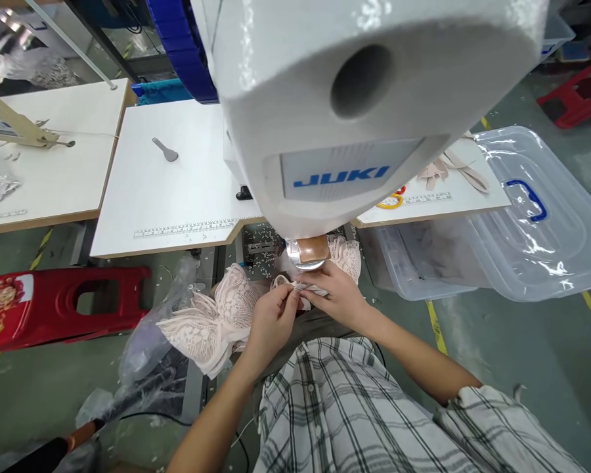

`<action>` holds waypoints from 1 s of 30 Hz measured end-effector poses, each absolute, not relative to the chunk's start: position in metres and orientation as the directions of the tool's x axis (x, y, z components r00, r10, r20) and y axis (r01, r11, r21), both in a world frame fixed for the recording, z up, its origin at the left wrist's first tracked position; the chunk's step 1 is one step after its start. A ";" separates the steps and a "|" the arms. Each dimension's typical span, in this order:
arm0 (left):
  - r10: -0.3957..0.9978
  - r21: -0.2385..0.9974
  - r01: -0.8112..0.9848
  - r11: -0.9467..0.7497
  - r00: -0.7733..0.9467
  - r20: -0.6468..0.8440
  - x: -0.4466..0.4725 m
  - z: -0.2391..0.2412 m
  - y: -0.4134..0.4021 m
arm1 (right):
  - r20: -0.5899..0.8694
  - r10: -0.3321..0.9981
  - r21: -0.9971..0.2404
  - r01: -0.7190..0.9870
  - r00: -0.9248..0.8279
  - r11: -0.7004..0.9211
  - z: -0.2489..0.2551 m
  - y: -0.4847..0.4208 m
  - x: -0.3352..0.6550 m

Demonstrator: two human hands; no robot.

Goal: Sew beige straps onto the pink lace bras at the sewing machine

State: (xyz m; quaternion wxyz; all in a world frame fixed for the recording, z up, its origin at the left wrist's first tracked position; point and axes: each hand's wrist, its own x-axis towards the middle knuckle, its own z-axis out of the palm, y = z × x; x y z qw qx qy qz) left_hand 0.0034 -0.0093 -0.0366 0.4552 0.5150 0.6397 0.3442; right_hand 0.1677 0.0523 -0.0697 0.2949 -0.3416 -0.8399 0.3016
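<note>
A pale pink lace garment (211, 322) lies in my lap below the head of a white JUKI sewing machine (345, 112). My left hand (270, 322) is closed in a pinch on an edge of the lace. My right hand (337, 292) is closed on the same strip of lace, just under the machine's metal end (308, 253). Both hands meet at the strip and touch each other. More lace (347, 253) shows behind my right hand.
White sewing tables (172, 197) stretch left. Clear plastic bins with a lid (532, 217) stand at right, pink straps (453, 169) and a yellow ring (390, 201) on the table beside them. A red stool (54, 305) and plastic bags (148, 355) sit at left.
</note>
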 end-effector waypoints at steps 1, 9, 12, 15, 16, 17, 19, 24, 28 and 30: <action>0.973 0.906 0.356 0.229 -0.058 -0.223 0.004 -0.037 -0.009 | 0.327 0.731 -0.682 0.386 -0.599 0.621 -0.070 0.053 0.168; 0.967 0.912 0.322 0.253 -0.051 -0.251 0.006 -0.033 -0.009 | 0.380 0.730 -0.655 0.391 -0.568 0.646 -0.073 0.055 0.171; 0.958 0.920 0.266 0.287 -0.064 -0.280 0.009 -0.033 -0.008 | 0.477 0.716 -0.630 0.370 -0.510 0.683 -0.079 0.051 0.170; 0.954 0.931 0.209 0.299 -0.092 -0.286 0.012 -0.034 -0.003 | 0.511 0.718 -0.617 0.380 -0.473 0.689 -0.082 0.041 0.166; 0.951 0.929 0.208 0.306 -0.113 -0.288 0.013 -0.035 -0.002 | 0.486 0.722 -0.618 0.390 -0.492 0.682 -0.081 0.039 0.166; 0.946 0.924 0.213 0.319 -0.135 -0.295 0.013 -0.037 0.000 | 0.446 0.722 -0.619 0.401 -0.528 0.676 -0.080 0.039 0.167; 0.931 0.909 0.219 0.355 -0.167 -0.324 0.011 -0.040 0.002 | 0.352 0.711 -0.612 0.425 -0.608 0.667 -0.075 0.050 0.176; 0.925 0.915 0.159 0.371 -0.155 -0.348 0.002 -0.047 0.000 | 0.255 0.863 -0.485 0.715 -0.435 0.504 -0.051 0.152 0.232; 0.924 0.927 0.021 0.375 -0.092 -0.372 0.005 -0.044 -0.003 | -0.054 0.961 -0.021 0.962 -0.273 0.272 -0.026 0.228 0.260; 0.916 0.918 -0.067 0.391 -0.073 -0.395 0.007 -0.040 -0.004 | -0.108 0.943 -0.002 0.948 -0.315 0.317 -0.018 0.240 0.260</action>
